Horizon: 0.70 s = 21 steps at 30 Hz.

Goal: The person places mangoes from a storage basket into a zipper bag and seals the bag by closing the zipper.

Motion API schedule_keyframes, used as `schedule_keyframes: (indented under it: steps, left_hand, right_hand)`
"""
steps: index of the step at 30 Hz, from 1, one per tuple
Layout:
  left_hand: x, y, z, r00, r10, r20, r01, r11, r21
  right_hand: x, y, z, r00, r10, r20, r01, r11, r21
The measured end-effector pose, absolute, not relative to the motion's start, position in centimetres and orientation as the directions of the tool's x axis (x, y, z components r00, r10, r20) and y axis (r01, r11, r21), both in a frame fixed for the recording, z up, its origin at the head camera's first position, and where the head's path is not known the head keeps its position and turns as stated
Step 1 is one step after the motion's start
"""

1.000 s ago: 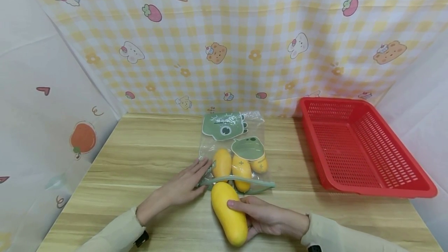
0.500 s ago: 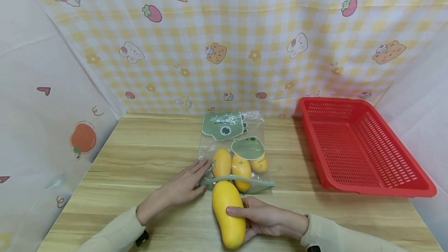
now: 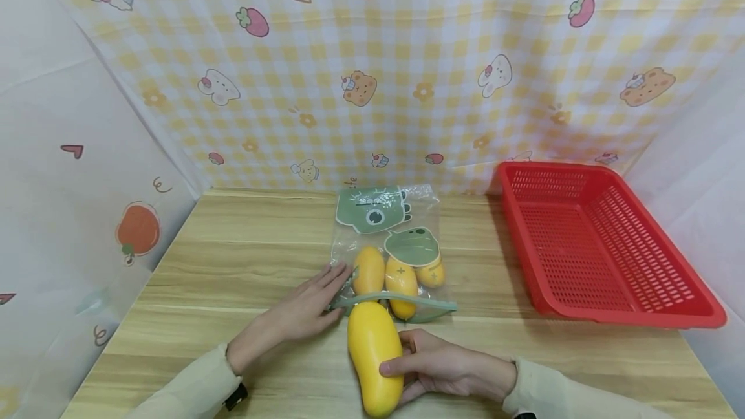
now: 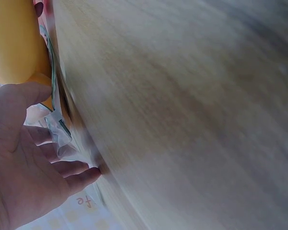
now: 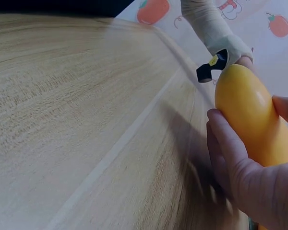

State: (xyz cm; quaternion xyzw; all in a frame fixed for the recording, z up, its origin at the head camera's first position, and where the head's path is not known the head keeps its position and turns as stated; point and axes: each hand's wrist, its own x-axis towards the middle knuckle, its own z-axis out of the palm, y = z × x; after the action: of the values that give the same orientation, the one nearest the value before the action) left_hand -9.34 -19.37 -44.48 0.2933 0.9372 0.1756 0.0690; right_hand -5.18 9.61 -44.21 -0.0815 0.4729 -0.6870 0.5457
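Note:
My right hand (image 3: 433, 364) grips a large yellow mango (image 3: 372, 357), thumb on top and fingers around its right side. The far end of this mango overlaps the mouth of a clear zip bag (image 3: 431, 212) with green cartoon prints, lying flat on the table. Inside the bag sit several smaller mangoes, among them a left one (image 3: 369, 270) and a middle one (image 3: 400, 277). My left hand (image 3: 305, 306) rests at the bag's left edge near the mouth, fingers extended. In the right wrist view, the held mango (image 5: 247, 110) is above the table, casting a shadow.
A red plastic basket (image 3: 675, 309) with perforated walls stands on the right of the wooden table (image 3: 244, 238). Behind the table hangs a yellow checked cloth (image 3: 407, 37) with cartoon prints; a white printed cloth (image 3: 75, 115) covers the left side.
The held mango has turned, its near end swinging left, and has come slightly toward me with my right hand. My left hand and the bag stay where they were.

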Motion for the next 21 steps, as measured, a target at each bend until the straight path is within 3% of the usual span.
schedule_keyframes:
  steps: [21]
  left_hand:
    - [-9.22,-19.31,-44.41,-0.814,0.581,-0.005,0.538,0.757,0.371]
  right_hand:
    - [-5.32,9.76,-44.7,-0.431,-0.817,-0.384,0.655,0.009,-0.755]
